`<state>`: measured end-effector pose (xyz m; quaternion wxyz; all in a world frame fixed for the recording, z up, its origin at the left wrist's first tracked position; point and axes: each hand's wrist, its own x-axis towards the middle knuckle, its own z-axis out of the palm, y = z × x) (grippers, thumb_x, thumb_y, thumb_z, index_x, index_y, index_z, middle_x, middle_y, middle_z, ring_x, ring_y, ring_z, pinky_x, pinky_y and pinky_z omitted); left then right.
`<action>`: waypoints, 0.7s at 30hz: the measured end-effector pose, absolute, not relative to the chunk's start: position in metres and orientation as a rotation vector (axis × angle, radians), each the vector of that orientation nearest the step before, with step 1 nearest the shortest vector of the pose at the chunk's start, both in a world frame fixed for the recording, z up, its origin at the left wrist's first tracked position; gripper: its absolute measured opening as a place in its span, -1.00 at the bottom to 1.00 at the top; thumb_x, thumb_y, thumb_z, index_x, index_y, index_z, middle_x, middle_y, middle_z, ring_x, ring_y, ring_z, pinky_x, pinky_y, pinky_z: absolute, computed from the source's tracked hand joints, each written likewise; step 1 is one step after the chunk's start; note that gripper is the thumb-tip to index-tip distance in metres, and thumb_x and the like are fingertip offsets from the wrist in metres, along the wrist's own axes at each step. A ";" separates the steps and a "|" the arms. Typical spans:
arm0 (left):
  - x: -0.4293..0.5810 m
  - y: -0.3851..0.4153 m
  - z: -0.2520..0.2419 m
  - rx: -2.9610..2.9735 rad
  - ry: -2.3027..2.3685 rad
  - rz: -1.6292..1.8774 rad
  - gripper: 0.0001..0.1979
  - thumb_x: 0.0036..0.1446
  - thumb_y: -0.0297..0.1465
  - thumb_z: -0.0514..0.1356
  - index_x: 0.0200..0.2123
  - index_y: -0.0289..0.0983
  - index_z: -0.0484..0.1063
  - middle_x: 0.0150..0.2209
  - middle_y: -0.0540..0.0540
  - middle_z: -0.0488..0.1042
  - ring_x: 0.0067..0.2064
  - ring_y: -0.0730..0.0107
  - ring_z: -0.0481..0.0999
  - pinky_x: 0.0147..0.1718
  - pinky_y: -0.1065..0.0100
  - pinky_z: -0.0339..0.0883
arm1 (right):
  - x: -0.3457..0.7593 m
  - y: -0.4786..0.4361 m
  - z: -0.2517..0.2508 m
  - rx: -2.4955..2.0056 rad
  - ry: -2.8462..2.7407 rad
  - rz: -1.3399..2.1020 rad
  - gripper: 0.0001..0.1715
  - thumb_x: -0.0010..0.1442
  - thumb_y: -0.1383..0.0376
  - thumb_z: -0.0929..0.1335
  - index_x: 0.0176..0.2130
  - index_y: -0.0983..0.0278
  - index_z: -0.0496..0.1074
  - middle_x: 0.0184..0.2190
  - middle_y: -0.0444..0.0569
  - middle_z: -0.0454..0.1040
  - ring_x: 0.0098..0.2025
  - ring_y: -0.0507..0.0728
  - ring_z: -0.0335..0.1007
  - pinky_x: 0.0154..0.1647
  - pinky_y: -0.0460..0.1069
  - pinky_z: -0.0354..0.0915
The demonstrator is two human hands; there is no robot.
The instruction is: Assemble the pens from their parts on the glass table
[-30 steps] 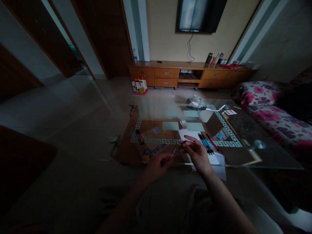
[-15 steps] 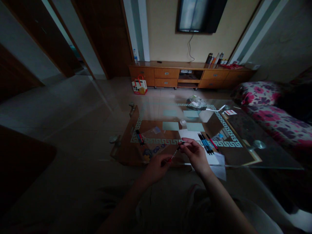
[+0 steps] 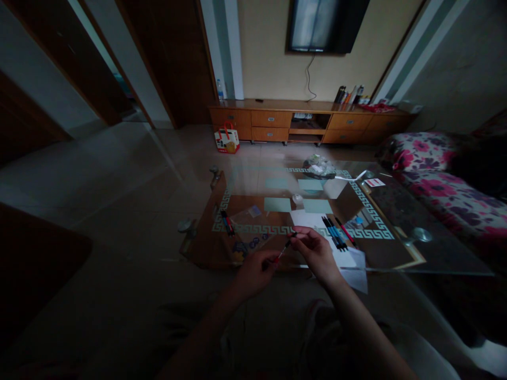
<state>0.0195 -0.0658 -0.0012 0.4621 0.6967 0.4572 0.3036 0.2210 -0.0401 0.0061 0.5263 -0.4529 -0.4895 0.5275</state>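
Though aslant, pen btwn L fingers & R fingers

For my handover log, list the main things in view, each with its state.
Pen, slanted, thin middle exposed
Left hand, closed on red end
Right hand, pinching black end
Blue pens, lying side by side
Drawers, shut
Shopping bag, upright
Bottle, upright
Plastic bag, crumpled

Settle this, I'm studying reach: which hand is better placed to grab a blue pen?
Probably the right hand: it sits beside the blue pens, while the left hand is farther off. Both grip pen parts, so the right would need freeing first.
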 end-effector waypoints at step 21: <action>0.021 -0.064 0.001 1.650 1.114 0.817 -0.72 0.23 -0.32 0.16 -0.03 -0.27 0.48 -0.18 -0.14 0.58 -0.23 0.32 0.55 -0.26 0.37 0.38 | 0.215 -0.044 0.008 -1.119 -1.342 1.315 -0.66 0.04 0.18 0.50 -0.15 0.21 0.52 -0.26 -0.04 0.59 -0.22 0.12 0.52 -0.14 0.02 0.42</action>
